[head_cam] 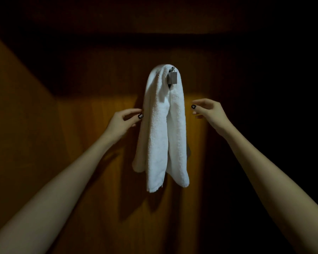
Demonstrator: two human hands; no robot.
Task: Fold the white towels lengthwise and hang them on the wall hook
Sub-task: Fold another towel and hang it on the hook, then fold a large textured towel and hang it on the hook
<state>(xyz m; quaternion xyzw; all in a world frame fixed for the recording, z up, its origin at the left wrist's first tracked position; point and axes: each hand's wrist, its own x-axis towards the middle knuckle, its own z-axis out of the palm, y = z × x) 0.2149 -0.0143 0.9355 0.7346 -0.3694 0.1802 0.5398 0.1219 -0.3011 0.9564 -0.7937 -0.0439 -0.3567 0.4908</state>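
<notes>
A nubby white towel drapes over a square metal hook; left hand just beside it, right hand apart, both relaxed, holding nothing.

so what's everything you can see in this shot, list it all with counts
towel: 1 as far as the folds show, white, draped over the hook and hanging down the middle of the wall
hook: 1, grey metal, on the wall at the top of the towel, partly covered by it
wall: 1, brown wood, behind the towel, lit in the middle and dark towards the edges
left hand: 1, dark-painted thumbnail, at the towel's left edge, fingers loosely curled, cannot tell if it touches
right hand: 1, one dark-painted nail showing, to the right of the towel and apart from it, fingers relaxed
</notes>
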